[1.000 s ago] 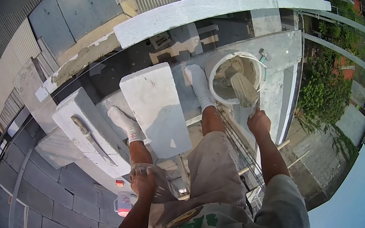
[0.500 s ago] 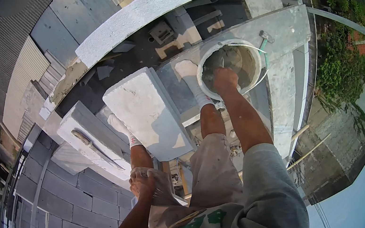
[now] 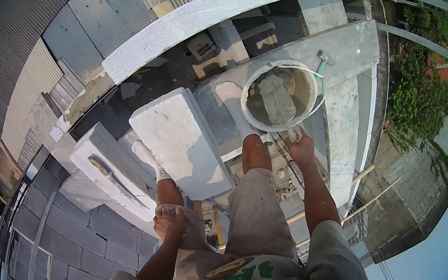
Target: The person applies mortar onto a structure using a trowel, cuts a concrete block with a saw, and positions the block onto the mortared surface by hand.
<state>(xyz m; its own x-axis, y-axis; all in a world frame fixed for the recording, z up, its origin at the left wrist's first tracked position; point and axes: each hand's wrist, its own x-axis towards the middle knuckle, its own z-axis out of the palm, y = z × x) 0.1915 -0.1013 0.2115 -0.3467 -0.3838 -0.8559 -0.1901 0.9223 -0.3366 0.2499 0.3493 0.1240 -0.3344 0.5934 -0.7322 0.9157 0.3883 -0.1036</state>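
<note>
My right hand (image 3: 300, 146) is closed round the handle of a trowel beside the near rim of a white bucket (image 3: 246, 117). The trowel's blade (image 3: 278, 100), coated in grey mortar, lies over the inside of the bucket, where more wet mortar shows. My left hand (image 3: 169, 220) rests on my knee with its fingers laid over the cloth and holds no tool. Left of my legs are a large white block (image 3: 171, 123) and a long white block (image 3: 109, 163) with another mortar-smeared tool (image 3: 105, 171) on top.
A hammer (image 3: 325, 57) with a green handle lies just beyond the bucket on the concrete slab. My feet in white socks stand on either side of the large block. Drops open beyond the ledge, with corrugated roofs at the left and bamboo poles (image 3: 369, 201) at the right.
My right hand went down into the bucket and has come back to its near rim with mortar on the trowel. The left hand has stayed on the knee.
</note>
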